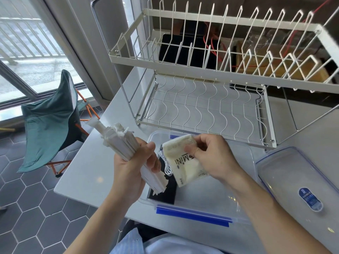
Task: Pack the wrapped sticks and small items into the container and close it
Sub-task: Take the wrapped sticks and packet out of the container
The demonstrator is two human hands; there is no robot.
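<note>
Bundle of wrapped sticks (pixel 119 143): long, flat, white paper sleeves, crumpled and frayed at both ends. Held aslant in the left hand (pixel 132 165), fingers closed round the middle; upper end points up-left past the table edge, lower end hangs over the container. Stick count not readable; palm hides the bundle's mid-section.

Small cream packet (pixel 183 162): soft, squarish, with a fine woven-looking texture and dark print reading "MINI", seen upside down; the rest of the print is too small to make out. Pinched at its top edge by the right hand (pixel 211 154), thumb on the front, fingers behind. It hangs above the container's left half.

Container (pixel 238 180): clear plastic, rectangular, open, on the white table (pixel 88 173) directly in front of the person. Blue latch flap (pixel 192 215) along the near rim. Inside, at left: a flat black item (pixel 165 195), mostly covered by the bundle and packet, and a coiled white cable (pixel 167 167), partly hidden.

Lid (pixel 286 180): clear with blue edging and a blue oval label; lies on the table just right of the container, cut off by the right frame edge.

Behind: a white wire dish rack (pixel 201 85), two tiers, the upper prongs cut off at top. Off the table at left: a green fabric folding chair (pixel 49 125) with orange legs on dark hexagonal floor tiles.
</note>
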